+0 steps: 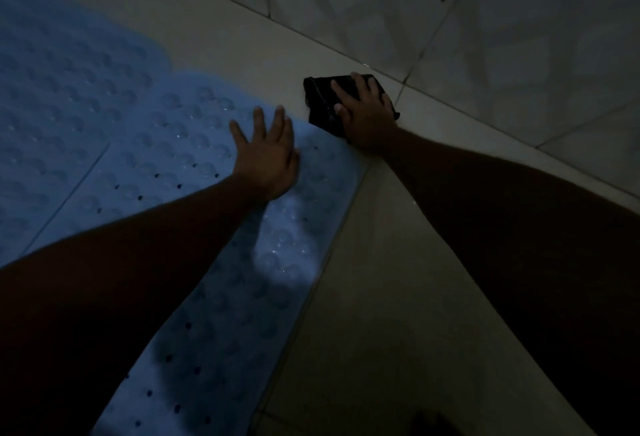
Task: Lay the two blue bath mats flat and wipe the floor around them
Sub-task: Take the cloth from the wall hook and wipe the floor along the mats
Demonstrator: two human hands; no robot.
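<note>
Lower centre: nearer blue mat [214, 314], flat on the pale tiled floor [363, 297].
Centre: your left hand [266, 155], fingers spread, palm pressed on that mat's far end.
Right of centre: your right hand [363, 109], fingers straight and spread, pressing a black cloth [318, 103] to the floor at the mat's corner.
Upper left: second blue mat [52, 71], flat.
Upper right: tiled wall [485, 19].

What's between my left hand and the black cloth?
Only a bare strip of the mat; the left hand rests flat on it, and the cloth under the right hand reaches its edge. Head view.
</note>
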